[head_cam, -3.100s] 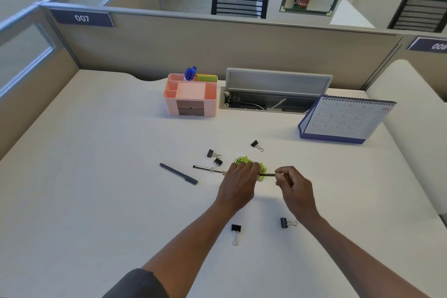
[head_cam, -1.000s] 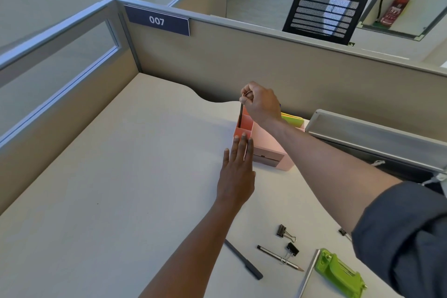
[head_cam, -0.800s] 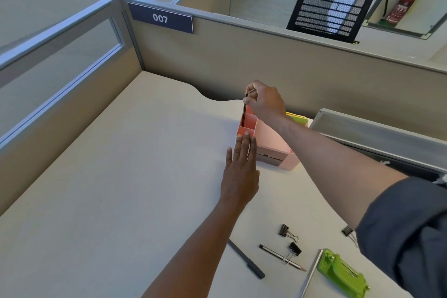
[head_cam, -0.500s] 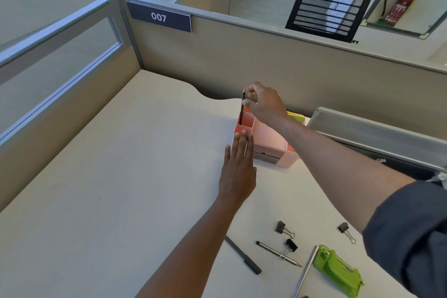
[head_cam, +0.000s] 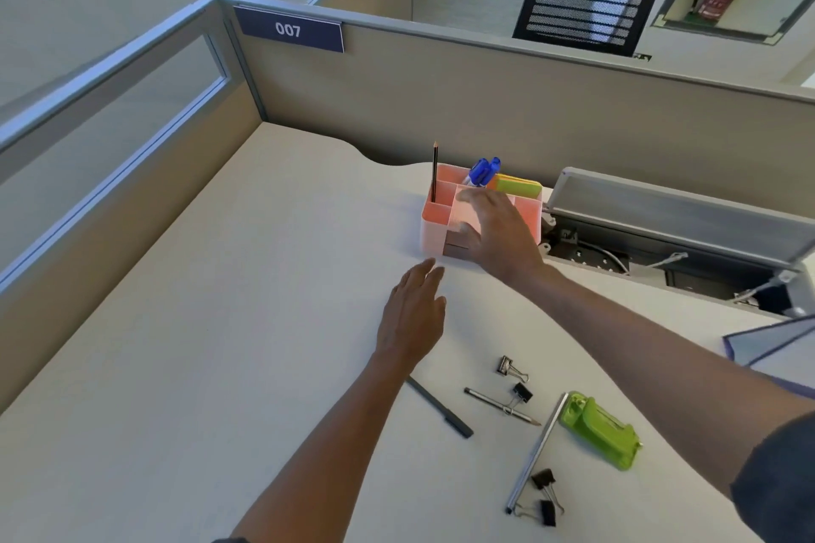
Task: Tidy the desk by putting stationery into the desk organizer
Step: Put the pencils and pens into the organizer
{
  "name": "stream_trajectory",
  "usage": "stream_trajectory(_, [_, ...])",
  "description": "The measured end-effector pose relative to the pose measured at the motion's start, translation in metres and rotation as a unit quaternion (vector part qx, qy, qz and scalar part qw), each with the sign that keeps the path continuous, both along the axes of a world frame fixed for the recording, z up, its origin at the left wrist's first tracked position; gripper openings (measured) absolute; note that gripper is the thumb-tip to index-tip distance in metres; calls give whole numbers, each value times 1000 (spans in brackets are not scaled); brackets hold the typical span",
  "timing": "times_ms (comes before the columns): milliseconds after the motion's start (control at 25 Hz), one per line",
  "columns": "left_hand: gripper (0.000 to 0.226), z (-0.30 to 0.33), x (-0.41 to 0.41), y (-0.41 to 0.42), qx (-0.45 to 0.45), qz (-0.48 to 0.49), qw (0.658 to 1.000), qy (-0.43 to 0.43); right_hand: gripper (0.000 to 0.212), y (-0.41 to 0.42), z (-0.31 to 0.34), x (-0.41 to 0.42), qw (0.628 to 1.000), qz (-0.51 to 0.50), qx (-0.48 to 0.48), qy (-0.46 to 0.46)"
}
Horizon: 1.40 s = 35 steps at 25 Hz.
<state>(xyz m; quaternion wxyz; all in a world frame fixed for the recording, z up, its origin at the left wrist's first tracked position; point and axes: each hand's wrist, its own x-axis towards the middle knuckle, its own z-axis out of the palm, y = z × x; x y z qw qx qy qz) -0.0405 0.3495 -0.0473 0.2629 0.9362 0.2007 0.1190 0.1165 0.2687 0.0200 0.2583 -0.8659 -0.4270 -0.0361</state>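
Partition plate [head_cam: 289,30]: reads "007". Pink desk organizer [head_cam: 434,229], far on the bench [head_cam: 176,344]: black pencil [head_cam: 435,172] upright in left compartment; blue pens [head_cam: 483,172] behind; green and yellow pads [head_cam: 518,185] at right rear. Left hand [head_cam: 412,315]: fingers straight, empty, near the organizer. Right hand [head_cam: 500,234]: relaxed, empty, over the organizer's front.

Pencil [head_cam: 435,172] upright (organizer [head_cam: 434,221] corner).
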Motion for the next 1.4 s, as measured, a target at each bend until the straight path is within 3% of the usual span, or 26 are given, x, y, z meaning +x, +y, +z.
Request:
stream_trajectory(200, [34,-16,-59,-21,-21,1,999,-24,37,-60,-38,-58,999,11,-3,39])
stream_trajectory(560, [30,-21,-118,-89,-57,-21,994,-86,35,-166,-84,-138,998,-5,9,64])
stream_trajectory(880, [10,-27,-143,-158,-91,-62,994,1,36,-244,-96,-183,997,-51,11,51])
stream_trajectory(1120, [21,-25,-142,-184,-55,-48,996,58,33,-279,-99,-198,999,-23,-6,48])
stream_trajectory(1400, [17,-22,-137,-195,-21,-11,996,91,29,-292,-103,-203,996,-34,-15,85])
